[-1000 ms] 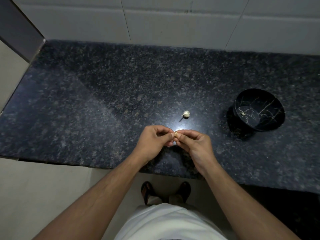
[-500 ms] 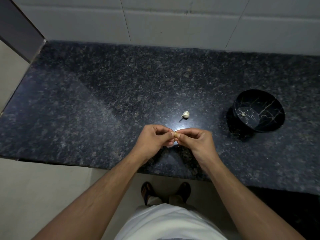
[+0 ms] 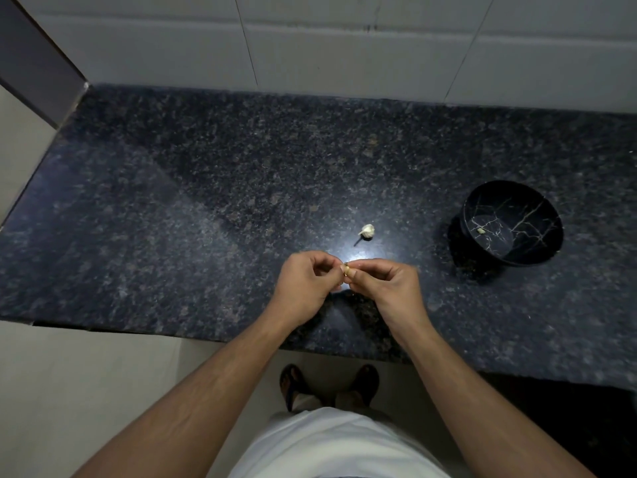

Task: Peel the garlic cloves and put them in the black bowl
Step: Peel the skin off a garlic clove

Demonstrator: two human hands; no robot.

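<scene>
Together, the left hand and right hand pinch a clove above the surface; garlic lies beyond; another clove sits in the bowl.

Black bowl veined pale gold; speckled dark granite counter.

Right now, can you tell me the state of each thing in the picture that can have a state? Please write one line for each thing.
garlic clove: pinched between the fingertips of both hands, above the counter; too small to tell how far peeled.
left hand: fingers curled, pinching the clove.
right hand: fingers curled, pinching the clove.
garlic piece: lying on the counter, untouched.
black bowl: tilted toward the camera, one small pale piece inside.
</scene>
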